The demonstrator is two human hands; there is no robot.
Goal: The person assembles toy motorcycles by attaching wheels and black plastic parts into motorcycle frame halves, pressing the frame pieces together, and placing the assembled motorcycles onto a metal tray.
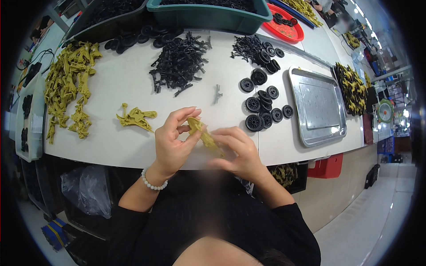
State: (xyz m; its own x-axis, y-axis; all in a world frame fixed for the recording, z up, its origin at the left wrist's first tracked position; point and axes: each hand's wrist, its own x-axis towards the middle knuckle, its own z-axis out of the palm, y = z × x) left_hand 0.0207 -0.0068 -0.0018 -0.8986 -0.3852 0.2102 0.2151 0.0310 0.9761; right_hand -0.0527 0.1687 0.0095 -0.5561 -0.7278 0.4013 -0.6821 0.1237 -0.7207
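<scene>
Over the table's front edge, my left hand [173, 142] pinches an olive-yellow plastic part [207, 141] between thumb and fingers. The part is long and tilted, its lower end reaching toward my right hand [239, 150]. That hand is open, thumb and fingers apart around the lower end; I cannot tell whether they touch it. A similar yellow part [135, 117] lies on the table to the left of my left hand. Beyond my hands lies a single small dark piece [217, 94], with a heap of small black plastic pieces [179, 62] behind it.
Black spoked wheels [254, 123] lie in a group to the right, beside a metal tray [319, 106]. Yellow parts [66, 84] are piled at the left. A green bin [208, 20] and a red dish [284, 33] stand at the back.
</scene>
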